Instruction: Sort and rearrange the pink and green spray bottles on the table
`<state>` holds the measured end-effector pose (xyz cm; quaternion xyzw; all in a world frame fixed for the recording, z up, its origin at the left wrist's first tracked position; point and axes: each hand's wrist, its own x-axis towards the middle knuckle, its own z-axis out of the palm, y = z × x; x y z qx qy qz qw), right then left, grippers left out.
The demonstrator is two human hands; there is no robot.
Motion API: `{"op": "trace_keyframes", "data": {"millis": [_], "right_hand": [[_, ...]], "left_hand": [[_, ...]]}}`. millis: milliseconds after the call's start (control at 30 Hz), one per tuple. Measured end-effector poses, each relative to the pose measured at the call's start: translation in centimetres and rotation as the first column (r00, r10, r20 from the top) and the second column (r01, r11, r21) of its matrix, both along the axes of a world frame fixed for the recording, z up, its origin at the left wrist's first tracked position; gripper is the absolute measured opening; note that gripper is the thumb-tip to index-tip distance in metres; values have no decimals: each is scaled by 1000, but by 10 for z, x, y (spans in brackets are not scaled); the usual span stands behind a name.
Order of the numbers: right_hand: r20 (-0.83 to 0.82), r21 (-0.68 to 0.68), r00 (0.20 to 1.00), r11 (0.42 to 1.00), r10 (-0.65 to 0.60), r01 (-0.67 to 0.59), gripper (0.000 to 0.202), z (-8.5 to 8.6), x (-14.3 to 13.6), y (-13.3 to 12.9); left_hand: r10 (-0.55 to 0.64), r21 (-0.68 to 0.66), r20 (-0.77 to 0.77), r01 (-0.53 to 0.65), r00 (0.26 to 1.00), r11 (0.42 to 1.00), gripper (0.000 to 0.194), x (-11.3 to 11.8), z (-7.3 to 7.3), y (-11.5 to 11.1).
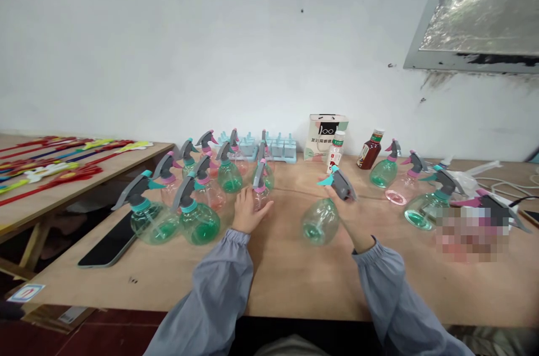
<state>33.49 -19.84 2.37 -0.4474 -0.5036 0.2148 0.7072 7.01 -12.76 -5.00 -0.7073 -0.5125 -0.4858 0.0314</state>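
My left hand (248, 210) is closed round the lower part of a pink spray bottle (260, 197) with a grey and pink head, beside the left group of bottles. Right of centre, my right hand (343, 204) grips a green spray bottle (320, 222) by its neck, just under the grey and teal head; the bottle tilts and looks slightly blurred. Several green and pink spray bottles (200, 223) stand close together on the left. More stand at the right, among them a green one (423, 210) with a teal collar.
A phone (108, 241) lies at the left of the wooden table (295, 288). Behind are pale blue racks (283, 148), a paper bag (318, 140), a white bottle (335, 155) and a dark red bottle (370, 149). Cables (501, 185) lie far right; colourful strips (63, 173) cover another table.
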Motion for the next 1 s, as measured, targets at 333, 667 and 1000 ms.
{"op": "trace_keyframes", "data": {"millis": [333,667,1000], "right_hand": [[157,96,934,947,-320,308,49,-18,89,43],[631,61,527,714,-569,698,99,-89,104,30],[597,-233,613,619,-518,750,106,-41,151,116]], "left_hand": [[19,-4,-29,-19,999,1000,50,-1,0,0],[19,-14,-65,-20,998,1000,51,1,-1,0],[-25,-10,-44,24,999,1000,49,1,-2,-1]]}}
